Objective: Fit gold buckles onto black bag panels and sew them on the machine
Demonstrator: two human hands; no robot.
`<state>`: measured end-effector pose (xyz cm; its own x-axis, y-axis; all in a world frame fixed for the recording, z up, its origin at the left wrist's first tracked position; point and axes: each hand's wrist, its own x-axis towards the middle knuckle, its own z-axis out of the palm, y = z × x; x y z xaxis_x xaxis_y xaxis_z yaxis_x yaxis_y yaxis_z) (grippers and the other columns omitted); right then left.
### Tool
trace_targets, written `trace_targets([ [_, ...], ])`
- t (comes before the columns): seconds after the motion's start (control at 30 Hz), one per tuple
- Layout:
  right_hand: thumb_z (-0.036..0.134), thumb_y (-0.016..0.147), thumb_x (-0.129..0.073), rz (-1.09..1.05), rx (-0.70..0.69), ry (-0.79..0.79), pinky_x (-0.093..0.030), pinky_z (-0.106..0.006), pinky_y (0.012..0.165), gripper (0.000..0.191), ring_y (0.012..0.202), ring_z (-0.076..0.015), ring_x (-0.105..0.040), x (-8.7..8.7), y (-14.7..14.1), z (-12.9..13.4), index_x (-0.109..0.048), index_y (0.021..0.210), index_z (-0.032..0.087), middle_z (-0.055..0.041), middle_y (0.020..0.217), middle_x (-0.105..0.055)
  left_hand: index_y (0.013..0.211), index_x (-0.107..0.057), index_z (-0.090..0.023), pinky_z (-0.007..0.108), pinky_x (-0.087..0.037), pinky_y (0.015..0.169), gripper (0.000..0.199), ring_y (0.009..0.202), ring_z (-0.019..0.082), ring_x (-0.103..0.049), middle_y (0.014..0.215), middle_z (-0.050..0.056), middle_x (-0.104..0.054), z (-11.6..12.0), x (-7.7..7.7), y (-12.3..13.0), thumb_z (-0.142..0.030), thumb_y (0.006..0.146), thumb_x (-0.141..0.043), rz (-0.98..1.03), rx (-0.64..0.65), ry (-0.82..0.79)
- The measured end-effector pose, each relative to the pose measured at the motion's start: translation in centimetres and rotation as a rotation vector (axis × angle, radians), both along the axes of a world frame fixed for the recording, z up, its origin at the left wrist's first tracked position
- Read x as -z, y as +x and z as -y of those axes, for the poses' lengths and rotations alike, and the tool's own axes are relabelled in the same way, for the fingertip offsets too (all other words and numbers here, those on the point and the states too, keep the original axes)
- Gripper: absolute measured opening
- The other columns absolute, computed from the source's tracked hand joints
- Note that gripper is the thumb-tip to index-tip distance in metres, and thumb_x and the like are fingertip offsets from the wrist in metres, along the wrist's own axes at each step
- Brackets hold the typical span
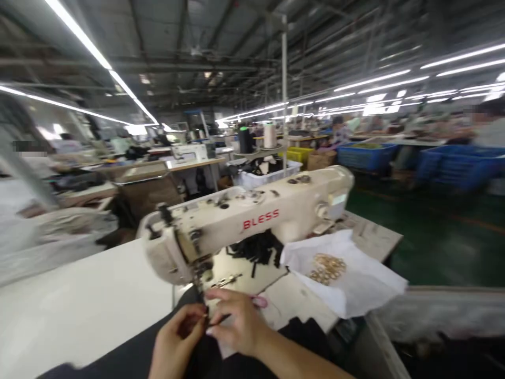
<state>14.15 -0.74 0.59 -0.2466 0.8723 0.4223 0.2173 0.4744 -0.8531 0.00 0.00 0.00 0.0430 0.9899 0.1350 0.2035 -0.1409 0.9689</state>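
- Closely pinched on black fabric [209, 358]: left hand [177, 337], right hand [236, 323]
- White bag [363, 279] holding gold rings [327, 268]
- White bin [268, 180] piled with dark cloth [260, 167]
- Blue crates [457, 166] beyond

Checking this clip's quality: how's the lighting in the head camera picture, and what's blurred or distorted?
Head view: the ceiling strip lights are bright and glare out toward the right edge, while the wide lens bows the roof lines. The blue plastic crates smear with motion blur, the left hand and right hand are slightly soft, and the cream BLESS sewing machine stays fairly sharp.
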Motion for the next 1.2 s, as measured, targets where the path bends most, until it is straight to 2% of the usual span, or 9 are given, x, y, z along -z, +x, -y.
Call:
trace_targets([
  [0.07, 0.003, 0.058, -0.066, -0.018, -0.012, -0.021, -0.037, -0.031, 0.090, 0.017, 0.102, -0.0190, -0.052, 0.1, -0.2, -0.1, -0.060, 0.061, 0.019, -0.0051, 0.112, -0.057, 0.064, -0.058, -0.014, 0.022, -0.048, 0.055, 0.012, 0.061, 0.016, -0.057, 0.064, 0.001, -0.059, 0.0, 0.1, -1.0, -0.022, 0.061, -0.066, 0.014, 0.017, 0.003],
  [0.23, 0.010, 0.064, -0.062, -0.035, -0.043, -0.079, -0.037, -0.034, 0.089, 0.011, 0.102, -0.0205, -0.052, 0.3, 0.8, -0.2, -0.059, 0.061, 0.020, -0.0063, 0.112, -0.056, 0.059, -0.052, -0.015, 0.020, -0.048, 0.060, 0.006, 0.069, 0.015, -0.059, 0.075, 0.004, -0.061, 0.3, 0.0, -0.1, -0.012, 0.061, -0.057, 0.121, 0.023, 0.035],
  [0.43, 0.013, 0.066, -0.060, -0.121, -0.059, -0.114, -0.043, -0.031, 0.077, 0.012, 0.085, -0.0187, -0.057, 0.6, 0.5, -0.5, -0.054, 0.057, 0.019, -0.0044, 0.087, -0.061, 0.059, -0.051, -0.014, 0.019, -0.048, 0.058, 0.008, 0.066, 0.015, -0.060, 0.074, 0.004, -0.063, 0.7, -0.2, -0.2, -0.011, 0.061, -0.058, 0.172, 0.028, -0.002],
  [0.6, 0.012, 0.065, -0.059, -0.186, 0.004, -0.132, -0.045, -0.027, 0.065, 0.014, 0.072, -0.0167, -0.056, 0.9, 0.9, -0.9, -0.051, 0.055, 0.019, -0.0026, 0.073, -0.059, 0.069, -0.056, -0.013, 0.022, -0.050, 0.066, 0.010, 0.070, 0.016, -0.062, 0.075, 0.006, -0.065, 0.9, -0.2, 0.1, -0.014, 0.063, -0.063, 0.265, 0.127, -0.099],
  [0.67, 0.013, 0.065, -0.058, -0.197, 0.005, -0.135, -0.046, -0.026, 0.064, 0.014, 0.071, -0.0161, -0.056, 0.8, 0.9, -0.9, -0.050, 0.055, 0.019, -0.0022, 0.072, -0.058, 0.071, -0.056, -0.012, 0.022, -0.051, 0.066, 0.017, 0.070, 0.016, -0.063, 0.073, 0.006, -0.066, 0.9, -0.3, 0.2, -0.016, 0.060, -0.068, 0.326, 0.139, -0.143],
  [0.87, 0.018, 0.067, -0.061, -0.248, -0.057, -0.173, -0.046, -0.026, 0.066, 0.013, 0.075, -0.0164, -0.056, 0.2, 0.9, -0.8, -0.052, 0.058, 0.019, -0.0029, 0.075, -0.057, 0.057, -0.050, -0.013, 0.021, -0.050, 0.059, 0.029, 0.060, 0.013, -0.062, 0.065, 0.004, -0.066, 0.5, -0.5, 0.1, -0.022, 0.052, -0.077, 0.571, 0.118, -0.228],
  [1.03, 0.024, 0.074, -0.058, -0.252, -0.072, -0.172, -0.047, -0.028, 0.073, 0.008, 0.083, -0.0180, -0.056, 0.5, 1.1, -0.9, -0.062, 0.068, 0.020, -0.0051, 0.084, -0.058, 0.059, -0.049, -0.013, 0.021, -0.050, 0.060, 0.029, 0.062, 0.014, -0.062, 0.066, 0.004, -0.066, 0.5, -0.6, 0.0, -0.022, 0.054, -0.076, 0.572, 0.097, -0.184],
  [1.2, 0.023, 0.070, -0.063, -0.296, -0.027, -0.184, -0.048, -0.025, 0.071, 0.006, 0.081, -0.0165, -0.057, 1.0, 1.2, -1.0, -0.062, 0.065, 0.020, -0.0038, 0.081, -0.059, 0.059, -0.048, -0.013, 0.022, -0.050, 0.062, 0.028, 0.065, 0.014, -0.061, 0.071, 0.005, -0.066, 0.7, -0.6, 0.1, -0.022, 0.056, -0.075, 0.579, 0.122, -0.177],
])
